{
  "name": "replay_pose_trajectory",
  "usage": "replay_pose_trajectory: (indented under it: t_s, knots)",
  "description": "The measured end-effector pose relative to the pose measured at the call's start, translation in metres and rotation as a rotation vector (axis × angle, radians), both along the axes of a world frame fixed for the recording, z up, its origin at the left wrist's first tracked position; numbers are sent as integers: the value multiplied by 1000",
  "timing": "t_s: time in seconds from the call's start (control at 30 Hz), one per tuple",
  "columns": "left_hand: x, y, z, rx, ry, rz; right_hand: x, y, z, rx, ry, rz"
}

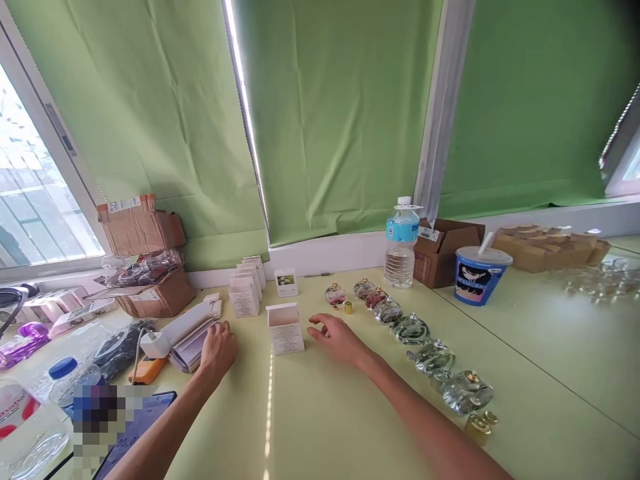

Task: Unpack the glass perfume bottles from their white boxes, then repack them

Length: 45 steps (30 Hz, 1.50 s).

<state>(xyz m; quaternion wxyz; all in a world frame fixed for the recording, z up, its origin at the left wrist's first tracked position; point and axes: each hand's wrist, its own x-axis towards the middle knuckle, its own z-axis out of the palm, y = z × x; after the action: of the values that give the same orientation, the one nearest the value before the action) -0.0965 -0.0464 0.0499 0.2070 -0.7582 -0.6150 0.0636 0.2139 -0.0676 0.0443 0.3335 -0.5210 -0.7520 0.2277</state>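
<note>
My left hand (pixel 219 347) is at the right end of a stack of flattened cartons (pixel 193 347), its fingers curled over the edge of one; the fingertips are partly hidden. My right hand (pixel 337 335) hovers just right of an upright white box (pixel 286 330) with an open top, thumb and fingers apart and holding nothing. Behind stand a row of similar white boxes (pixel 245 297) and a box with a picture (pixel 287 283). Glass perfume bottles (pixel 411 329) with gold necks form a slanting row to the right, and a small gold cap (pixel 349 307) stands near the far end.
At the back right are a water bottle (pixel 400 250), a brown carton (pixel 437 257) and a blue cup with a straw (pixel 480 277). More gold caps (pixel 479 428) lie front right. A phone (pixel 137 427), a white power adapter (pixel 156 343) and a plastic bottle (pixel 73 383) crowd the left.
</note>
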Motion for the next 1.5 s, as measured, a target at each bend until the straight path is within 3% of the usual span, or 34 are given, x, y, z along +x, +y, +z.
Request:
replay_pose_trajectory:
  t_s: [0.33, 0.7, 0.83, 0.97, 1.13, 1.3, 1.37, 1.5]
  knots:
    - [3, 3, -1, 14, 24, 78, 5, 4, -4, 21, -86, -16]
    - [2, 0, -4, 49, 16, 82, 7, -1, -2, 26, -115, -32]
    - [1, 0, 1, 120, 18, 55, 8, 0, -3, 33, -120, -29]
    - [-9, 0, 21, 214, -6, -5, 9, 1, -2, 53, -110, -35]
    - [-35, -13, 63, 385, -70, -63, 10, 0, 9, 147, -25, -87]
    - [-27, -50, 106, 802, -463, -210, 3, -18, 41, 360, 135, -175]
    - [-9, -69, 118, 871, -626, -227, -4, -35, 57, 313, 151, -100]
    - [28, -104, 123, 891, -791, -334, -23, -75, 77, -46, 181, 239]
